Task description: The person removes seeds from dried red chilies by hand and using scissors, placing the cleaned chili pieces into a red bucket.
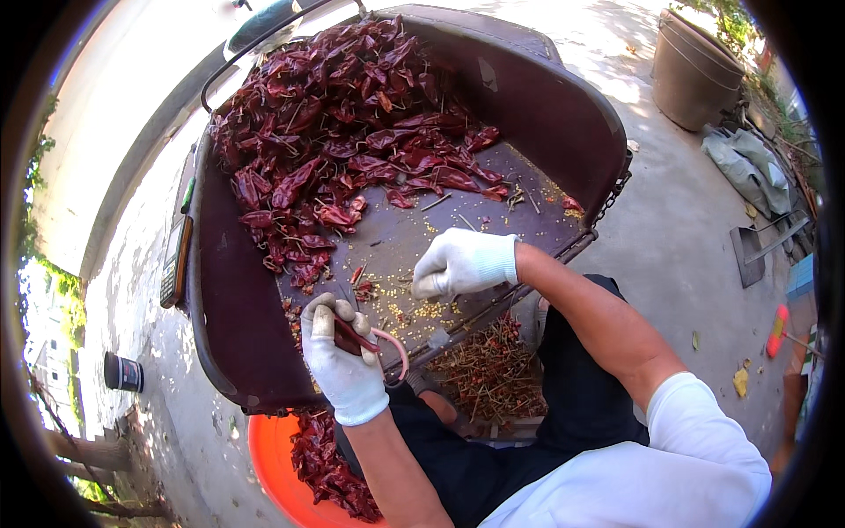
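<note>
The person sitting here keeps both hands apart over the open-topped, dark maroon metal cart bed [238, 308]: the white-gloved left hand [343, 365], near its front edge, is closed around a dark red, wrinkled dried pepper [355, 338], with a smooth pink curved loop [402, 356] sticking out beside it, while the white-gloved right hand [462, 261] is off to the right, its fingers bent inward, and I cannot tell whether they close on anything. Small yellow seeds [396, 304] lie scattered between and around the hands, and a big heap of glossy dark red dried peppers [334, 114] fills the bed's far left part. Below the front edge I see a pile of thin brown-and-red stems [488, 370] and, further left, a round bright orange plastic tub [262, 440] holding more red peppers [330, 462]
</note>
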Demonstrator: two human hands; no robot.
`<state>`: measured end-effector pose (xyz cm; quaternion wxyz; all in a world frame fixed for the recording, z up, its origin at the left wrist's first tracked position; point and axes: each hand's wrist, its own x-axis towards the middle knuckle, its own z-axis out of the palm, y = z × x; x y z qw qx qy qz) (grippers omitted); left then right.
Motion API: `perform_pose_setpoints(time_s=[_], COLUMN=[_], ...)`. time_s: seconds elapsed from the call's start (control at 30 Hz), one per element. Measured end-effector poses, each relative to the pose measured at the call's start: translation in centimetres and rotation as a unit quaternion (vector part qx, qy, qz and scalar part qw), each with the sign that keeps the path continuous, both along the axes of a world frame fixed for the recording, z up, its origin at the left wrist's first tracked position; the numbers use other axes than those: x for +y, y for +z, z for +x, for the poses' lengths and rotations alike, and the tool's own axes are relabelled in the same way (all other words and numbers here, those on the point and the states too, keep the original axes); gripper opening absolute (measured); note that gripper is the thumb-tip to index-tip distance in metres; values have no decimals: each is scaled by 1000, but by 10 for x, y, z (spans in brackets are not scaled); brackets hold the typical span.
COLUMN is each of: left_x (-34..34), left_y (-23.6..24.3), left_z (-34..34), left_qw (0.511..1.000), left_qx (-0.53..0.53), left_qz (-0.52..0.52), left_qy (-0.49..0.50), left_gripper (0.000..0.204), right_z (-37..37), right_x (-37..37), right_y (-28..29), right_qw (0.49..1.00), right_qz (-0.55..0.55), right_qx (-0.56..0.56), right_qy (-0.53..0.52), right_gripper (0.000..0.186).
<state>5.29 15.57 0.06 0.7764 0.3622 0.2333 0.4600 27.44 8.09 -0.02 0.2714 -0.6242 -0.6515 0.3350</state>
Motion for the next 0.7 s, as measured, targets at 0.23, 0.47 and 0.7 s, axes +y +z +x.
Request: perform_pose_setpoints(time_s=[0.23,0.47,0.7], left_x=[-6,-11,-17], left_y=[-5,-5,2], left_z=[8,10,19], left_qw=[998,993,986], left_qx=[55,102,145], left_qz=[14,33,70], left_qy=[-35,-45,-45], left_gripper=[27,26,21], right_z=[81,64,25], right_x=[21,29,9], right_y=[-48,-66,-56], right_qw=[817,855,893], right_qz=[219,78,197], right_qx=[-353,-383,-226], right_qy=[-401,-342,-336], right_gripper=[42,15,26])
